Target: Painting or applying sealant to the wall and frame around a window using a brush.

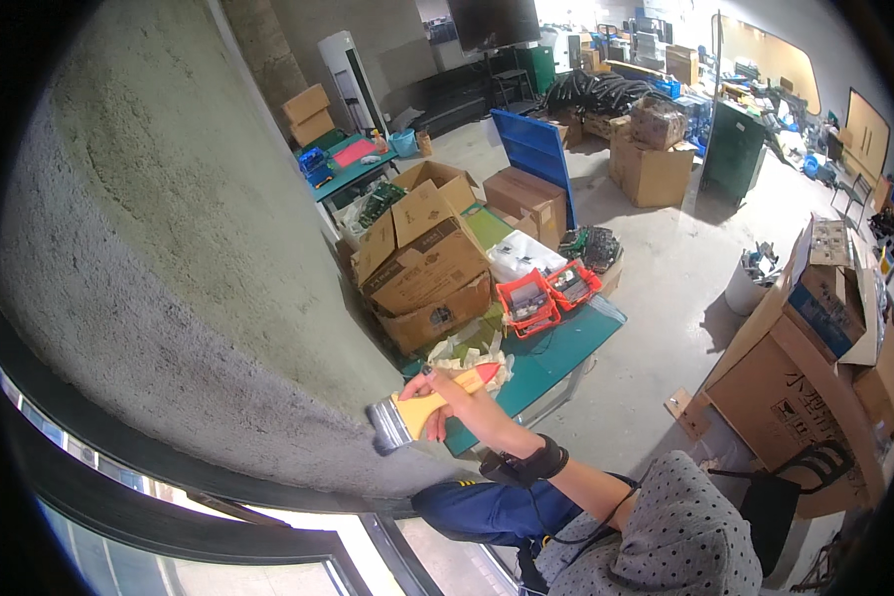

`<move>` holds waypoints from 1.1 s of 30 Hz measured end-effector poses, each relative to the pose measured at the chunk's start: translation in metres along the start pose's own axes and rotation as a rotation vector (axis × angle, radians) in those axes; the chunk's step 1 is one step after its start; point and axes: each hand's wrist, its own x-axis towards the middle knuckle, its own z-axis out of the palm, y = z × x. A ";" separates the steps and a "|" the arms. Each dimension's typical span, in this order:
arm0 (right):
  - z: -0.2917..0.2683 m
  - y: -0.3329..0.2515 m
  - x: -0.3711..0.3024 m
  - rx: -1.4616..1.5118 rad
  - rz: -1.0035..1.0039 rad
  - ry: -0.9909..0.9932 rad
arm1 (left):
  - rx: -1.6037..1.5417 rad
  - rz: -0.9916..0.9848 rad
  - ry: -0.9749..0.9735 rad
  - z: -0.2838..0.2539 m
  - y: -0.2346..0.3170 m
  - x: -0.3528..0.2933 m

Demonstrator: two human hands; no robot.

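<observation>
My right hand is closed around a flat paintbrush with a yellow, red-tipped handle. The wide metal ferrule and bristles point left, toward a rough grey plastered wall. Whether the bristles touch the wall, I cannot tell. A black strap with a small device and cable circles my right wrist. My left hand does not show. Behind the brush stands a green-topped table, holding crumpled pale material close to my fingers and two red baskets of small parts.
Open cardboard boxes crowd the table's left side. A blue panel stands upright behind them. At right are a large carton and a white bucket. A window frame runs along the lower left.
</observation>
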 end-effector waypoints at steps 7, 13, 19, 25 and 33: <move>-0.018 0.018 0.013 0.319 0.027 -0.034 | 0.007 -0.003 0.016 -0.001 0.004 0.000; -0.046 0.093 0.023 0.463 0.254 0.000 | 0.009 -0.001 0.020 -0.001 0.007 -0.001; -0.089 0.132 0.023 0.264 0.365 0.040 | 0.006 0.002 0.035 -0.001 0.007 0.001; -0.083 0.152 0.018 -0.310 0.279 0.111 | 0.009 0.005 0.054 -0.003 0.011 0.002; -0.045 0.085 0.021 -0.199 0.259 0.013 | 0.021 0.003 0.080 -0.002 0.008 0.004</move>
